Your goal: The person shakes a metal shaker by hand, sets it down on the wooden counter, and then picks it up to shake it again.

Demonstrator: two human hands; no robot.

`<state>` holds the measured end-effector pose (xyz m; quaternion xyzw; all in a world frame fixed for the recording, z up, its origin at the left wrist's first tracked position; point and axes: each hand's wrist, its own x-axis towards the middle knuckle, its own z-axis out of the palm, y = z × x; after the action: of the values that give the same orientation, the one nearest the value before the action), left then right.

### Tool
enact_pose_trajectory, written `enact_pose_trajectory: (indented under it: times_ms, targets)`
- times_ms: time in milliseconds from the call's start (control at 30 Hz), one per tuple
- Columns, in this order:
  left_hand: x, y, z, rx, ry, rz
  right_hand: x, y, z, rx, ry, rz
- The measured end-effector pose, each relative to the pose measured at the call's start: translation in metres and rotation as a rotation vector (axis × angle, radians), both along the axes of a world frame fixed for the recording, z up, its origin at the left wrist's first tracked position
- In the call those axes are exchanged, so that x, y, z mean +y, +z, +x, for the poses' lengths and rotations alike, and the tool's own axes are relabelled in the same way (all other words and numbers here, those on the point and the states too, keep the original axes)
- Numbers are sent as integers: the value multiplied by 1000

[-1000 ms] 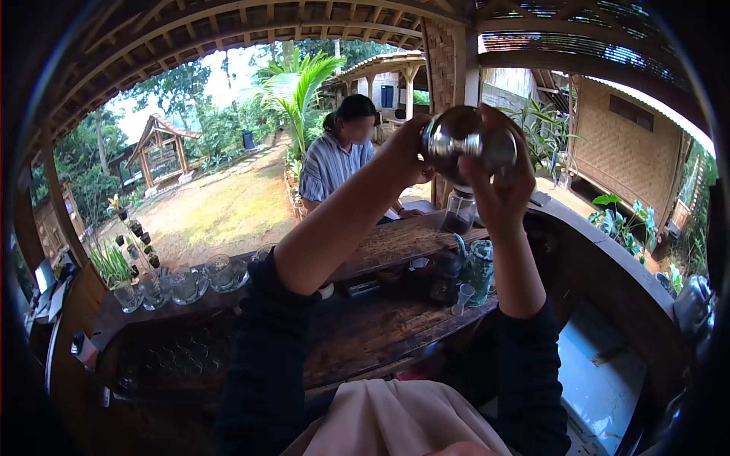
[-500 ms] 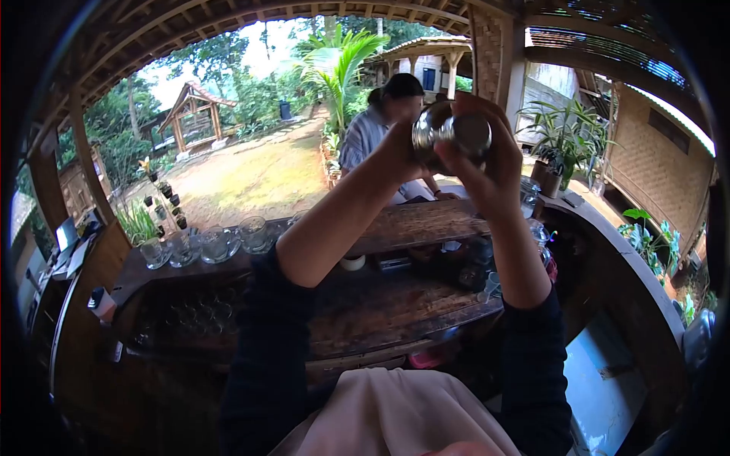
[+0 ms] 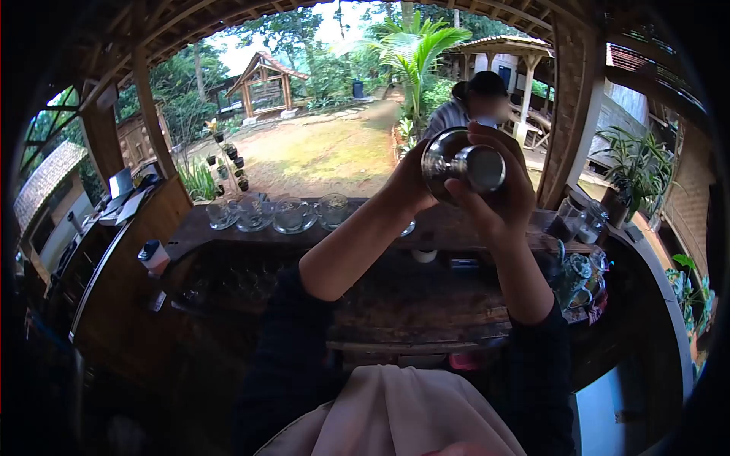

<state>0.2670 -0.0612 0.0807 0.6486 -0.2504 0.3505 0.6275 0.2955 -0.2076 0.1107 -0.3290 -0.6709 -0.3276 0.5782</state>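
A shiny metal cocktail shaker (image 3: 447,163) is held up in front of me at chest height or above, its narrower capped end (image 3: 487,169) pointing back towards me. My left hand (image 3: 413,178) is closed around the shaker's left side, with its fingers mostly hidden behind the metal. My right hand (image 3: 508,182) wraps the right side, its thumb lying under the cap and its fingers over the top. Below the shaker runs the dark wooden counter (image 3: 449,220).
Several clear glass cups on saucers (image 3: 291,216) line the raised counter at left. Glass jars (image 3: 589,224) stand at right, near a potted plant (image 3: 637,171). A person (image 3: 449,118) is across the counter, partly behind my hands. A bottle (image 3: 154,256) sits at far left.
My view has swung left, so the surroundings sit further right. The shaker has tilted, showing more of its rounded shoulder. Both hands still grip it.
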Motion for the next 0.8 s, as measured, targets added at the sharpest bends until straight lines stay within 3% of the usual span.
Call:
enact_pose_trajectory:
  times_ms: [33,67,100,133,167,200,233,300,367,400,433,500,533,567,633,700,733,800]
  targets:
    - [-1,2,-15,97,-78,-108,-3,-3,-11,-37,23,-9]
    - [-2,2,-35,287,-454,-438,-8,-5,-21,-82,45,-11]
    - [-5,1,-61,475,-836,-775,-26,-12,-33,-351,-27,-89]
    - [-2,-4,-81,355,-635,-543,-37,-17,-51,-560,38,12]
    - [-27,-4,-104,33,-406,-343,-32,-31,-65,-737,159,222]
    - [-30,-10,-108,-277,-452,-210,-27,-34,-76,-961,255,360]
    - [-29,-12,-110,-580,-491,-60,-20,-34,-79,-957,272,369]
    - [6,-22,-127,-508,-442,63,-2,-39,-85,-980,462,365]
    - [56,-51,-132,121,-308,-716,40,-29,-77,-725,380,224]
    - [81,-57,-130,248,-922,-804,63,-28,-61,-612,313,-55]
    - [99,-57,-124,251,-724,-710,93,-28,-60,-420,285,-131]
    - [103,-74,-121,200,8,-1005,118,-35,-73,195,384,-433]
    - [88,-64,-132,161,-130,-1005,115,-35,-80,196,393,-432]
    - [84,-60,-149,157,-121,-999,103,-33,-88,10,360,-316]
    - [75,-62,-190,355,-739,-883,65,-37,-108,-419,333,-173]
    - [34,-56,-211,30,-191,-638,37,-56,-137,-667,331,245]
    - [36,-51,-202,-381,-239,-95,36,-54,-139,-854,464,326]
    - [41,-54,-217,-255,-226,-137,55,-57,-145,-775,519,397]
